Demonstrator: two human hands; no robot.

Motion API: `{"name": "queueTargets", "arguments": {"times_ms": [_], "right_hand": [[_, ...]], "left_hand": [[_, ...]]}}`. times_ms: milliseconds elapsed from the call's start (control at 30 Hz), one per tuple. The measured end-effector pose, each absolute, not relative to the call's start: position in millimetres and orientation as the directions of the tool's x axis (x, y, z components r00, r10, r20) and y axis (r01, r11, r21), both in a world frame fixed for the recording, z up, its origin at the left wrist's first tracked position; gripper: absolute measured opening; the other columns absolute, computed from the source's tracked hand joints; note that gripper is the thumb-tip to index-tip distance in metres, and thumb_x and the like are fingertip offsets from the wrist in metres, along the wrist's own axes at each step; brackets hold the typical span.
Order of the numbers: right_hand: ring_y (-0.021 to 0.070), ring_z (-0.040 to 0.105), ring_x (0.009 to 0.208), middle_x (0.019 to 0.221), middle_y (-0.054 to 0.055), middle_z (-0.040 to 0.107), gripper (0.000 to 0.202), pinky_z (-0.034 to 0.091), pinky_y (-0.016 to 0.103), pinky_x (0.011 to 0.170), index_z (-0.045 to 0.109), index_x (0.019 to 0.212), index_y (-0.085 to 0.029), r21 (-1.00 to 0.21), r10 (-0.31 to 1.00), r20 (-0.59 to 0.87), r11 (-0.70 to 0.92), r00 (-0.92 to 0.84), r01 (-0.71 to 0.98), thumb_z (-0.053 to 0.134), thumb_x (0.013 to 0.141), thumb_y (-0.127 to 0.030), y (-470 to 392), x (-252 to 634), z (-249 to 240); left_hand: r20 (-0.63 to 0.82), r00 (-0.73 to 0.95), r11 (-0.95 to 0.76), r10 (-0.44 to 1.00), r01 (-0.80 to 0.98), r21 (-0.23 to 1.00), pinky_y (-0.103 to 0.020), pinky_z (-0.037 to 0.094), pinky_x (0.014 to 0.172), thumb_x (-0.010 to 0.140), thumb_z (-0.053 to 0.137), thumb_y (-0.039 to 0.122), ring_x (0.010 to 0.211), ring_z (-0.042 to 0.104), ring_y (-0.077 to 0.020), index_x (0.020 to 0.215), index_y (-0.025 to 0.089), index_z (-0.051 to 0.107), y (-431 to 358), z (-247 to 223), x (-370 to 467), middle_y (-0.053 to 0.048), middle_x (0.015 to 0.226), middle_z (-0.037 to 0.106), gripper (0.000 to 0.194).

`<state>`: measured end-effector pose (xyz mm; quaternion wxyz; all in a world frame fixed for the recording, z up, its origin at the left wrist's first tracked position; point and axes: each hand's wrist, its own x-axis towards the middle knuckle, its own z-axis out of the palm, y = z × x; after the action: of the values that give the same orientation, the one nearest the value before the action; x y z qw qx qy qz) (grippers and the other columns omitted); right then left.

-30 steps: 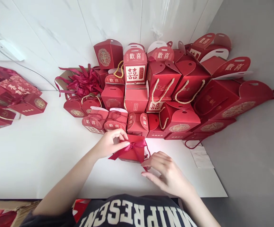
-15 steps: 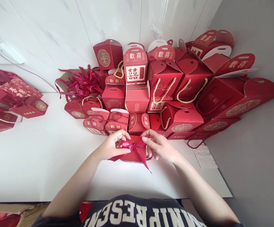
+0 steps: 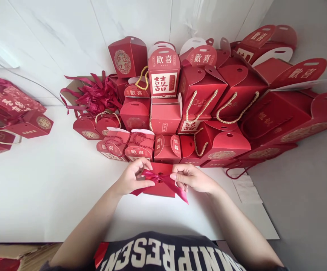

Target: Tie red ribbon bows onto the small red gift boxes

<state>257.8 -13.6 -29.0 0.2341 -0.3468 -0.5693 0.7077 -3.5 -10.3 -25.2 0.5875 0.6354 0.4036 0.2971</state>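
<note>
A small red gift box (image 3: pixel 160 191) stands on the white table in front of me, with a shiny crimson ribbon (image 3: pixel 166 180) tied in a bow at the middle of its top. My left hand (image 3: pixel 132 177) is closed on the ribbon's left side, thumb below and fingers curled above. On the other side, my right hand (image 3: pixel 196 177) pinches the ribbon between thumb and forefinger. One ribbon tail hangs out at the lower right, another at the lower left under my left hand. The fingertips partly cover the box's sides.
Several red gift boxes (image 3: pixel 166 120) with rope handles are stacked close behind my hands, up to the wall. A carton of loose ribbons (image 3: pixel 97 92) stands at the back left. More boxes (image 3: pixel 36 124) lie far left. White paper (image 3: pixel 246 190) lies at the right edge.
My right hand has closed from spread fingers into a pinch on the ribbon's right side. The right ribbon tail has swung outward to the right. The camera view has shifted slightly.
</note>
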Motion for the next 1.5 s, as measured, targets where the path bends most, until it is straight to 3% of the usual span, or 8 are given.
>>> {"name": "queueTargets", "arguments": {"times_ms": [167, 300, 433, 733, 1000, 1167, 1367, 1500], "right_hand": [[0.0089, 0.053, 0.045, 0.056, -0.005, 0.056, 0.036, 0.043, 0.021, 0.049, 0.052, 0.079, -0.018, -0.981, 0.76, -0.181, -0.182, -0.624, 0.063, 0.057, 0.093, -0.052, -18, 261, -24], [0.01, 0.049, 0.053, 0.063, -0.006, 0.053, 0.032, 0.039, 0.022, 0.052, 0.053, 0.099, -0.021, -0.959, 0.912, -0.146, -0.035, -0.382, 0.281, 0.05, 0.096, -0.053, -33, 266, -10], [0.0113, 0.049, 0.058, 0.064, -0.002, 0.056, 0.04, 0.038, 0.024, 0.058, 0.055, 0.075, -0.02, -0.87, 0.938, -0.13, 0.047, -0.32, 0.491, 0.051, 0.095, -0.054, -50, 268, -3], [0.0092, 0.052, 0.038, 0.049, 0.002, 0.061, 0.05, 0.037, 0.02, 0.04, 0.061, 0.061, -0.016, -0.883, 0.801, -0.41, -0.468, -0.437, -0.03, 0.06, 0.089, -0.057, -71, 261, -19], [0.008, 0.048, 0.036, 0.045, 0.001, 0.058, 0.053, 0.036, 0.02, 0.04, 0.06, 0.058, -0.014, -0.864, 0.757, -0.452, -0.504, -0.473, 0.018, 0.061, 0.087, -0.059, -74, 267, -41], [0.0107, 0.057, 0.052, 0.068, 0.005, 0.068, 0.05, 0.041, 0.022, 0.05, 0.064, 0.079, -0.014, -0.912, 0.718, -0.404, -0.365, -0.566, 0.188, 0.05, 0.094, -0.06, -69, 283, -35], [0.0121, 0.048, 0.046, 0.053, -0.004, 0.055, 0.055, 0.041, 0.025, 0.053, 0.064, 0.098, -0.019, -0.914, 0.847, -0.363, -0.243, -0.388, 0.324, 0.031, 0.099, -0.063, -63, 282, -16], [0.0152, 0.06, 0.058, 0.046, -0.006, 0.052, 0.051, 0.046, 0.029, 0.077, 0.065, 0.116, -0.021, -0.948, 0.644, -0.276, -0.058, -0.714, 0.314, 0.034, 0.1, -0.059, -71, 263, -5]], "left_hand": [[-0.085, 0.475, 0.098, 0.876, -0.001, 0.995, -0.017, 0.036, 0.055, 0.078, 0.076, 0.028, 0.059, 0.045, -0.0054, 0.093, 0.02, 0.052, -8, -35, -6, 0.006, 0.073, 0.048, 0.03], [-0.09, 0.466, 0.104, 0.88, -0.005, 0.995, -0.018, 0.037, 0.05, 0.087, 0.066, 0.033, 0.054, 0.047, -0.006, 0.092, 0.02, 0.053, -8, -33, -4, 0.005, 0.067, 0.053, 0.02], [-0.099, 0.408, 0.07, 0.908, 0.086, 0.994, -0.018, 0.034, 0.043, 0.086, 0.067, 0.034, 0.044, 0.043, -0.0055, 0.089, 0.019, 0.053, -11, -29, 2, 0.007, 0.059, 0.051, 0.021], [-0.004, 0.33, -0.059, 0.944, 0.179, 0.982, -0.02, 0.031, 0.046, 0.085, 0.067, 0.029, 0.044, 0.037, -0.0054, 0.084, 0.019, 0.05, -16, -25, 15, 0.009, 0.053, 0.042, 0.019], [-0.097, 0.324, 0.073, 0.941, 0.085, 0.994, -0.016, 0.029, 0.042, 0.086, 0.066, 0.027, 0.041, 0.037, -0.0035, 0.082, 0.02, 0.045, -13, -27, 17, 0.01, 0.053, 0.045, 0.022], [-0.193, 0.394, 0.186, 0.899, 0.056, 0.981, -0.017, 0.032, 0.04, 0.085, 0.067, 0.034, 0.039, 0.039, -0.0037, 0.088, 0.02, 0.051, -7, -24, 9, 0.009, 0.057, 0.048, 0.021], [-0.024, 0.28, -0.083, 0.96, 0.363, 0.928, -0.022, 0.041, 0.053, 0.087, 0.064, 0.038, 0.057, 0.055, -0.0094, 0.092, 0.019, 0.059, -10, 11, -6, -0.001, 0.081, 0.065, 0.021], [0.098, -0.013, -0.057, 0.995, 0.736, 0.674, -0.029, 0.047, 0.071, 0.091, 0.056, 0.045, 0.091, 0.064, -0.0203, 0.108, 0.025, 0.061, -34, 35, -20, -0.005, 0.11, 0.066, 0.027]]}}
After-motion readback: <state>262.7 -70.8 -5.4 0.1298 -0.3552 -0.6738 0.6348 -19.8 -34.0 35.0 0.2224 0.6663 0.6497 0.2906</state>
